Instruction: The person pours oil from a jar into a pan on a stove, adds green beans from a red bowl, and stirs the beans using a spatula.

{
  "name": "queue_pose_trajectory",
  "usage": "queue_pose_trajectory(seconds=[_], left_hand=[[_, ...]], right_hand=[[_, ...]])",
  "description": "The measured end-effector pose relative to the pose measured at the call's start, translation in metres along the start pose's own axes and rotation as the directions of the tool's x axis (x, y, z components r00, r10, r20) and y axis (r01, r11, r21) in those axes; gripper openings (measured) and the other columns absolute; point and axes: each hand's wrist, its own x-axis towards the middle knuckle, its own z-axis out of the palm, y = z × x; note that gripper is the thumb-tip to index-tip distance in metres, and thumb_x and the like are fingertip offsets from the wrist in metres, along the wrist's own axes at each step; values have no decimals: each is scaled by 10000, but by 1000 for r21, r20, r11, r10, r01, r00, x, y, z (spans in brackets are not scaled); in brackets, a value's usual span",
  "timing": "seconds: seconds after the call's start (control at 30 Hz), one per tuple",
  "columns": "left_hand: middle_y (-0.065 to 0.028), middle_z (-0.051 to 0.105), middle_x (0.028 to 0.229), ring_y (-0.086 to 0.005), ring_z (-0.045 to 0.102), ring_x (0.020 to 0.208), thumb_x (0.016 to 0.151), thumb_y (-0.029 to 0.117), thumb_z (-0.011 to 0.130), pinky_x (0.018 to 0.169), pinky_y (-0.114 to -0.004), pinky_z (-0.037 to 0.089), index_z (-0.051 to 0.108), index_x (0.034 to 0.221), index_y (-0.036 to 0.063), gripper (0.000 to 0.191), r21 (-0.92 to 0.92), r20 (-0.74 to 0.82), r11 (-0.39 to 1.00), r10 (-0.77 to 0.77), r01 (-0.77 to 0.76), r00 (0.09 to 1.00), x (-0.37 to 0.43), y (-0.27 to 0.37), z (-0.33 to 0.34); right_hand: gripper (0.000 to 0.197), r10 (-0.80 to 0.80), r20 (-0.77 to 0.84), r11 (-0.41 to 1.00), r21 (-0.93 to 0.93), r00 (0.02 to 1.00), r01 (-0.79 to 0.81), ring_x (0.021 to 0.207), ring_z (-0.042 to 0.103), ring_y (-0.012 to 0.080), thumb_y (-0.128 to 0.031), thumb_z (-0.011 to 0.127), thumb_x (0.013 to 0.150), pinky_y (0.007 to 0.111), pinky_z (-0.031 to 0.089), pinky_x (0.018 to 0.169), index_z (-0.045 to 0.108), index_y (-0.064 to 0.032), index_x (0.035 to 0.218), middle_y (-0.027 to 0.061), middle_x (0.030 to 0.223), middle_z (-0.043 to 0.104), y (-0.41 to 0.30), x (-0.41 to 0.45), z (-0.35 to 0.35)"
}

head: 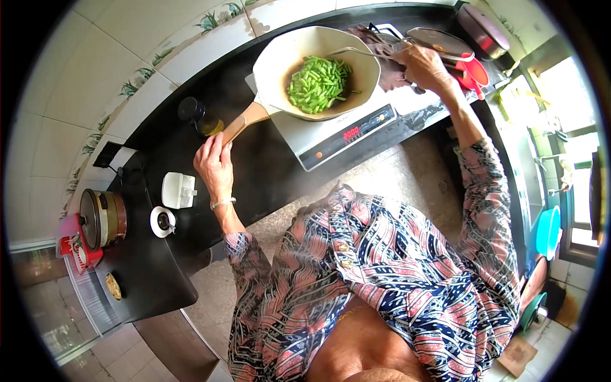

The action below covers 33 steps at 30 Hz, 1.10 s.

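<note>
A cream wok-style pan (273, 57) stands on a white induction cooker (312, 148) with a lit red display. Chopped green beans (319, 86) lie heaped on the pan's browned bottom. My left hand (215, 164) grips the end of the pan's wooden handle (244, 123). In my right hand (422, 64) is a metal spatula (355, 49), its head inside the pan above the beans and near the far wall. Thin steam blurs the counter in front of the cooker.
Left of the handle are a dark-lidded jar (192, 110), a white container (178, 190) and a small white bowl (163, 222). A lidded pot (102, 218) stands farther left. Near my right hand lie a glass lid (440, 42), a dark cloth (394, 76) and a red plastic scoop (474, 72).
</note>
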Motion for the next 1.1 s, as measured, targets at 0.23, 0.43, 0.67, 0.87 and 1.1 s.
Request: queue_pose_trajectory(seconds=[0.23, 0.43, 0.67, 0.87, 1.1], left_hand=[[-163, 491, 1160, -342, 435, 1069, 771, 243, 622, 894, -424, 356, 526, 1122, 52, 411, 96, -70, 995, -12, 19, 997, -5, 7, -1], [-174, 482, 1148, -350, 427, 1053, 765, 248, 635, 888, -448, 344, 488, 1145, 6, 474, 3, -292, 991, -127, 134, 948, -42, 13, 2], [-171, 522, 1087, -318, 493, 972, 782, 172, 619, 832, -383, 394, 434, 1186, -12, 480, -201, -202, 921, -373, 335, 906, -88, 40, 19], [-182, 550, 1007, -334, 509, 912, 788, 215, 607, 782, -397, 411, 469, 1155, -1, 448, -236, 38, 899, -371, 369, 928, -125, 46, 49], [-193, 549, 986, -341, 510, 890, 780, 190, 613, 775, -397, 426, 485, 1134, -11, 426, -352, 129, 865, -333, 357, 934, -145, 54, 77]], right_hand=[[108, 28, 75, 985, 167, 997, -40, 751, 581, 274, -28, 514, 676, 369, 480, 636, 566, -33, 771, 160, 824, 511, -57, -10, 39], [139, 125, 37, 972, 194, 992, -129, 761, 577, 297, -1, 526, 645, 381, 487, 610, 580, -25, 770, 168, 835, 513, -62, -20, 13], [117, 123, 4, 976, 182, 992, -121, 731, 596, 286, -18, 511, 673, 362, 491, 590, 593, -12, 756, 167, 831, 538, -61, -11, 16], [106, 192, 130, 971, 121, 973, -208, 714, 594, 311, -58, 480, 745, 383, 493, 583, 572, -9, 726, 197, 873, 532, -72, 1, 40], [222, 283, 206, 932, 171, 937, -319, 791, 572, 309, -9, 483, 656, 395, 466, 659, 597, -87, 831, 142, 810, 550, -51, -36, -19]])
